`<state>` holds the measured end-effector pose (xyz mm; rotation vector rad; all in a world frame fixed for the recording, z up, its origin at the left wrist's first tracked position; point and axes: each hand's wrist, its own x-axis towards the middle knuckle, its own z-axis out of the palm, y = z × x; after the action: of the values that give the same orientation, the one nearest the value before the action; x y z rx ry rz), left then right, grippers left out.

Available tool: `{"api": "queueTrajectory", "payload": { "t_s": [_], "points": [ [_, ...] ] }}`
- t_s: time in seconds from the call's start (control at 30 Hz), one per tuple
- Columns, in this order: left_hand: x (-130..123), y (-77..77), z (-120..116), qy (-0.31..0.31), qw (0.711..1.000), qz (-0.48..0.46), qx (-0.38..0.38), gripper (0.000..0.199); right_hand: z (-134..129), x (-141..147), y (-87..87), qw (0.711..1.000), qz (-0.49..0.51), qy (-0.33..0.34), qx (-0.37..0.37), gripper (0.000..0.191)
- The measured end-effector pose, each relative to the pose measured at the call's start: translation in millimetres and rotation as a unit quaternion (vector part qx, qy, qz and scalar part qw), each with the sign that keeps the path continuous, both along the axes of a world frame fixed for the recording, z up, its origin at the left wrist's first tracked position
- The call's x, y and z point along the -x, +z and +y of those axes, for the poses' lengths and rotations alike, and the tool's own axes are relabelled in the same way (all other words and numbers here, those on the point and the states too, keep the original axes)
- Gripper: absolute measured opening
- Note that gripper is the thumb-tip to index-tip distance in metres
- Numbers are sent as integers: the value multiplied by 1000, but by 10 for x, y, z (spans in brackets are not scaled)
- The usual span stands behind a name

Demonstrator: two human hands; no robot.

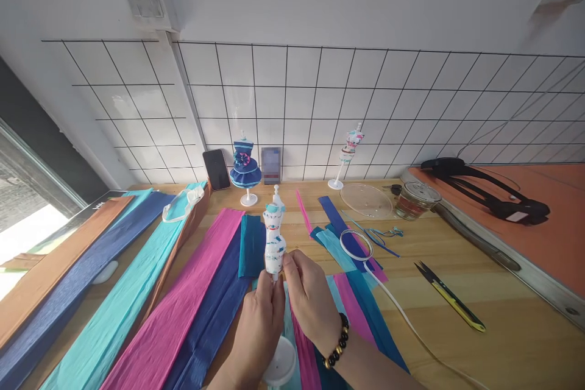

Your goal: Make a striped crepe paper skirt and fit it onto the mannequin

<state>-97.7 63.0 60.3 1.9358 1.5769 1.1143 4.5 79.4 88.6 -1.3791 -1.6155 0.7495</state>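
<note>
A small white dress-form mannequin (274,237) with teal and red marks stands upright in front of me, held above the table. My left hand (258,326) is closed around its stem, just under the torso. Its round white base (280,361) shows below, between my wrists. At the hip, the thumb and fingers of my right hand (311,298) pinch the mannequin's right side; whether a small piece sits between those fingertips is hidden. Under my hands lie strips of pink crepe paper (354,304) and teal crepe paper (377,320).
Long crepe paper strips (192,286) cover the left side. At the back stand a phone (216,169), a mannequin in a blue dress (245,164) and another patterned mannequin (351,149). Rightward are a white cable (411,323), yellow-handled tweezers (452,298) and a glass jar (417,200).
</note>
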Motion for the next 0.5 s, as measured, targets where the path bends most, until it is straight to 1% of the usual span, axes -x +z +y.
{"api": "queueTrajectory", "payload": {
  "t_s": [0.1, 0.17, 0.23, 0.33, 0.4, 0.5],
  "points": [
    [4, 49, 1, 19, 1000, -5, -6, 16, 9, 53, -1, 1000, 16, -1, 9, 31],
    [8, 71, -5, 28, 999, -25, -8, 16, 13, 77, -18, 1000, 30, 3, 7, 28],
    [11, 69, -16, 21, 997, -71, 7, 16, 18, 88, -36, 999, 36, 8, -8, 27],
    [10, 22, -35, 2, 989, -143, 46, 17, 25, 86, -53, 998, 41, 19, -35, 26],
    [4, -14, -46, -14, 976, -204, 75, 20, 29, 79, -63, 998, 51, 24, -42, 25],
    [-12, -17, -56, -28, 940, -316, 124, 24, 37, 59, -79, 996, 62, 34, -45, 24]
  ]
}}
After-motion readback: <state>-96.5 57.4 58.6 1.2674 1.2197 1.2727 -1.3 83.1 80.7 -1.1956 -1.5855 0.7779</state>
